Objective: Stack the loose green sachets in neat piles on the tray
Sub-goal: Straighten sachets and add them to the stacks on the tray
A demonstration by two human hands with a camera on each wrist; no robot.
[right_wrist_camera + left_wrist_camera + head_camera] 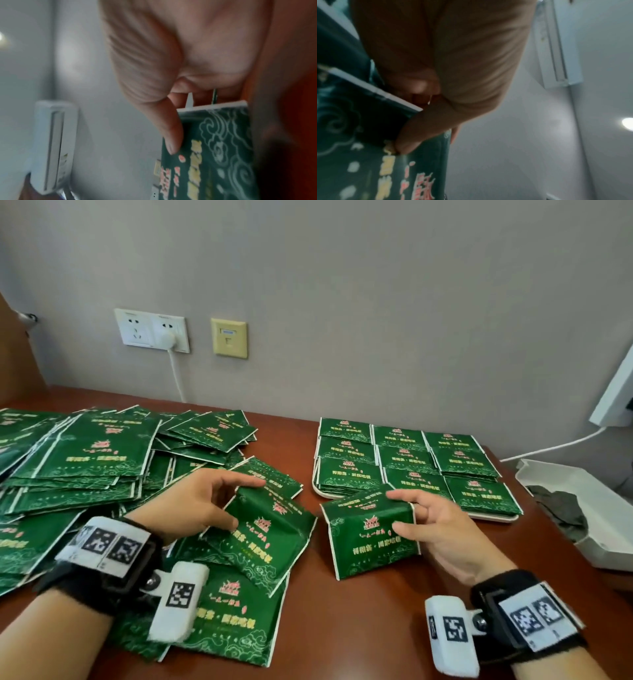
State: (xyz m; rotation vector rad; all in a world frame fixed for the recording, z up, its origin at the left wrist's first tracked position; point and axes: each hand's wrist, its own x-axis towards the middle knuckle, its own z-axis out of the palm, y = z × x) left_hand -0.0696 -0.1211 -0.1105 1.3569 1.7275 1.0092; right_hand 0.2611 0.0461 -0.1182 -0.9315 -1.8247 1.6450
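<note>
A big loose heap of green sachets covers the left of the brown table. My left hand pinches one green sachet at its upper left edge, thumb on its face; the left wrist view shows that sachet up close. My right hand grips a small bundle of sachets by its right edge, standing on the table in front of the tray; it shows again as the bundle under my thumb. The white tray at the right holds neat piles of sachets in rows.
A white box with dark cloth in it sits at the far right table edge. A wall socket with a plugged white cable lies behind the heap. Bare table lies between my forearms.
</note>
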